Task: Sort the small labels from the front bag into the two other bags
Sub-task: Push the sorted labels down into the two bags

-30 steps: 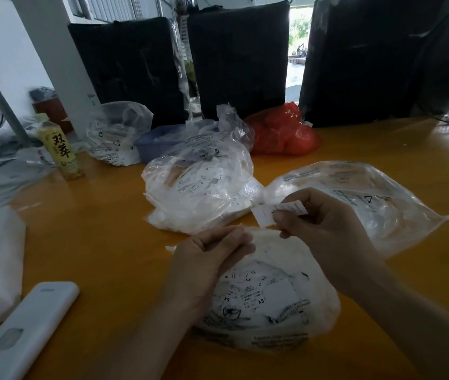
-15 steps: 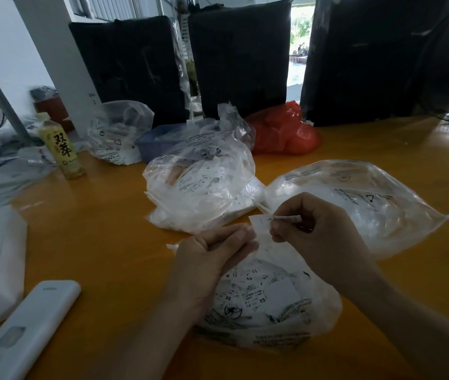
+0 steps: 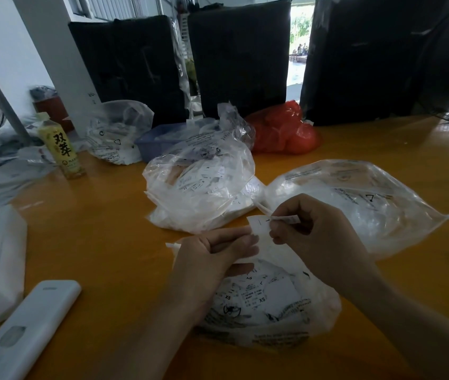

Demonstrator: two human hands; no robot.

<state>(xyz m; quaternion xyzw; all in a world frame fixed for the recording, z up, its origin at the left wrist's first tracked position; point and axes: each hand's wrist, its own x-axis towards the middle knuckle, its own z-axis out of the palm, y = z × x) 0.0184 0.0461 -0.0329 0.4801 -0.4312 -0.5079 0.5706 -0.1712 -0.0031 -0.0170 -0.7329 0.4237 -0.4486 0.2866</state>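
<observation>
Both hands meet above the mouth of the near clear bag (image 3: 267,303), stuffed with small white labels printed "XS". The right hand (image 3: 316,237) pinches a white label (image 3: 259,224) with faint black marks; the left hand (image 3: 212,253) seems to grasp its near-left edge, though fingers hide the contact. Two fuller bags lie beyond: one middle (image 3: 201,187), one right (image 3: 355,198).

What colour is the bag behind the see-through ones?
Red. The red bag sits at the back of the orange table, clearest in the head view.

front bag (image 3: 267,303) nearest; middle bag (image 3: 201,193) behind-left; right bag (image 3: 355,198) behind-right; bottle (image 3: 61,149) far-left
</observation>
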